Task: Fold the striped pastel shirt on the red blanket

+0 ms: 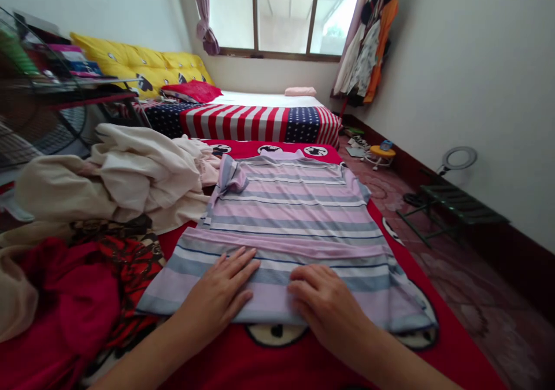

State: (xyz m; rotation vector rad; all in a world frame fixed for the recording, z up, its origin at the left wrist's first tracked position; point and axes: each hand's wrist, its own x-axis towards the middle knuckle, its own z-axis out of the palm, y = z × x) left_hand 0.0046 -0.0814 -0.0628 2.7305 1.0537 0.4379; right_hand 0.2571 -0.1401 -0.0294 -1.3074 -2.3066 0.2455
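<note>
A short-sleeved collared shirt (299, 205) with pink, grey and white stripes lies spread in front of me, its collar at the far end. Its near part forms a wide band across the front, with a raised pink edge along its far side. On the left of that band, my left hand (219, 289) rests flat with fingers stretched out. My right hand (327, 300) touches the band right of the middle; its fingers are loosely bent and slightly blurred at the tips. No cloth shows gripped in either hand. The shirt's left sleeve (234, 177) is bunched up.
Beneath the shirt is a red cover (243, 358) with round white patches. Cream cloth (143, 176) and dark pink cloth (65, 286) are heaped at left. A fan (39, 112) stands far left, a bed (243, 121) behind, a folding stool (459, 205) at right.
</note>
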